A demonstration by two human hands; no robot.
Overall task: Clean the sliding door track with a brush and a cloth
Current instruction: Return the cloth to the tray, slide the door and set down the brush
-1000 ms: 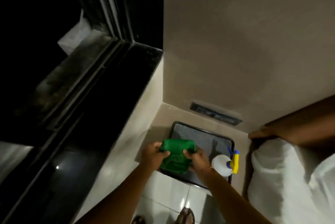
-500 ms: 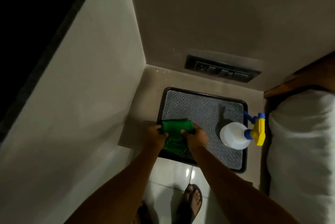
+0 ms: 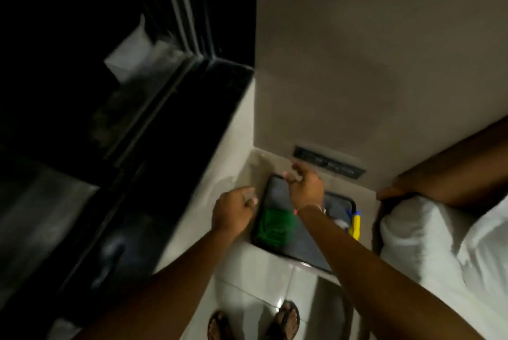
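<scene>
Folded green cloth [image 3: 275, 225] lies loose on the dark rimmed tray [image 3: 308, 250], at six o'clock from our right hand [image 3: 305, 187]. Left hand [image 3: 233, 209] hovers at nine o'clock, both hands empty, fingers loosely curled. No brush visible. The dark sliding door track [image 3: 143, 119] looks dusty; we judge the scrubbing unfinished.

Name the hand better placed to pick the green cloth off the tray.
Left, probably. The left hand hovers empty right beside the green cloth on the tray; the right hand is further past it.
</scene>
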